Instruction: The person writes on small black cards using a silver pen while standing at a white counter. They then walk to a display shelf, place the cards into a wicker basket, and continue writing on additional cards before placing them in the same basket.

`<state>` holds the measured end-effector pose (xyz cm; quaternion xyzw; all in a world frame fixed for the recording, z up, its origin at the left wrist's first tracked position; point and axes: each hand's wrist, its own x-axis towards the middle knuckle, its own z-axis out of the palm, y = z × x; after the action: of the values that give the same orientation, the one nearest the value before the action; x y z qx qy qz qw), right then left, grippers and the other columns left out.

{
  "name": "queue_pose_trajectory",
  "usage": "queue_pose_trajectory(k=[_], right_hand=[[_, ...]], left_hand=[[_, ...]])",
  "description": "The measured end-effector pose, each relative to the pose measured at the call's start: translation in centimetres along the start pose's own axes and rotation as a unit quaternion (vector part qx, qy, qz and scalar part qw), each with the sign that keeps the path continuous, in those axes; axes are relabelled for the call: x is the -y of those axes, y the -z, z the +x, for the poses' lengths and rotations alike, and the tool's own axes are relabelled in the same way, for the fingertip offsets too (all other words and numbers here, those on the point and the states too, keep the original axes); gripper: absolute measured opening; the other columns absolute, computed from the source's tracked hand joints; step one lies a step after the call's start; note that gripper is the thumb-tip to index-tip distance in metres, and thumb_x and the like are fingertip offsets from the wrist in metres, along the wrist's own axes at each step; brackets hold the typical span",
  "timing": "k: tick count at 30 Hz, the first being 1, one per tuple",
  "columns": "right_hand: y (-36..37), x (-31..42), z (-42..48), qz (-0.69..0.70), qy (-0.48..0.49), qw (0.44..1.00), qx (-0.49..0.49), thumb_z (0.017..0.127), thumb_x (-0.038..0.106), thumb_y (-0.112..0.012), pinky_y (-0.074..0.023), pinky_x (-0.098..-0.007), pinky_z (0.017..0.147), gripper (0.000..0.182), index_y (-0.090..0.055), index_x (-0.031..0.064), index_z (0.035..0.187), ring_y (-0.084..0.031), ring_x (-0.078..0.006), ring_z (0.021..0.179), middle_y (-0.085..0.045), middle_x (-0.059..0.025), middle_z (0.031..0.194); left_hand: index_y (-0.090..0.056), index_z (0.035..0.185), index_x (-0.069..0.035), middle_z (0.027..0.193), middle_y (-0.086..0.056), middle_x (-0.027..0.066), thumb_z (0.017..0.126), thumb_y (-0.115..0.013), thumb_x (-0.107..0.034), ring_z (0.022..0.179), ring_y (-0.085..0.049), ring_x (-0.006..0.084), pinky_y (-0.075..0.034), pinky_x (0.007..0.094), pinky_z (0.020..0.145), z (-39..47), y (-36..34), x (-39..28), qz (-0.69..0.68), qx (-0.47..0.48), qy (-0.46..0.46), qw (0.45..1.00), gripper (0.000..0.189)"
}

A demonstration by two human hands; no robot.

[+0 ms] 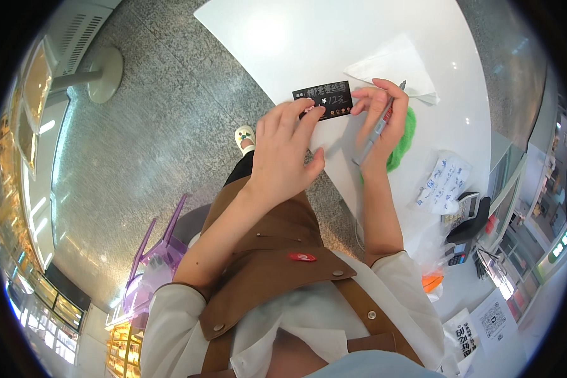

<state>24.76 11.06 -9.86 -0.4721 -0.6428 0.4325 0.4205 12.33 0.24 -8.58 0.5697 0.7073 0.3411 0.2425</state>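
A black price card (336, 100) with handwriting on it is at the left side of the white table (302, 42). The fingertips of my left hand (286, 141) rest on the card's lower left face, and the thumb stands away from it. My right hand (385, 120) has a grey marker pen (380, 125) in its grip, tilted with one end up past the fingers. Its fingertips are at the card's right edge; whether they touch it I cannot tell. A green cloth (404, 141) lies beside and partly behind the right hand.
A white paper napkin (401, 66) lies beyond the right hand. To the right are a crumpled printed packet (444, 182), a calculator (468, 208) and a printed code sheet (493, 319). A purple plastic chair (163, 257) stands at my left, and a round stand base (106, 75) farther off.
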Motion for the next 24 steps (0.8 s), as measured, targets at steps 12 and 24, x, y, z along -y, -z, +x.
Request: queue_pose_trajectory(k=[12, 24], right_hand=[[1.0, 5.4, -4.3, -0.330, 0.169, 0.928, -0.045, 0.089, 0.013, -0.063, -0.0392, -0.0348, 0.047, 0.018, -0.051, 0.0065, 0.077, -0.051, -0.0240, 0.051, -0.052, -0.0076, 0.062], [5.2, 7.0, -4.2, -0.146, 0.138, 0.946, -0.254, 0.095, 0.013, -0.051, -0.0361, -0.0294, 0.041, 0.025, -0.044, 0.0052, 0.072, -0.046, -0.0120, 0.042, -0.051, -0.0050, 0.053]], left_hand=[[-0.055, 0.080, -0.002, 0.070, -0.053, 0.0117, 0.100, -0.044, -0.028, 0.065, -0.050, 0.0231, -0.040, 0.0360, 0.062, -3.0, 4.1, -4.6, -0.300, 0.183, 0.119, 0.929, 0.034], [-0.041, 0.073, -0.011, 0.068, -0.033, -0.0064, 0.101, -0.042, -0.031, 0.062, -0.028, 0.0056, -0.026, 0.0226, 0.055, -6.4, 9.7, -9.4, -0.570, 0.292, 0.197, 0.742, 0.035]])
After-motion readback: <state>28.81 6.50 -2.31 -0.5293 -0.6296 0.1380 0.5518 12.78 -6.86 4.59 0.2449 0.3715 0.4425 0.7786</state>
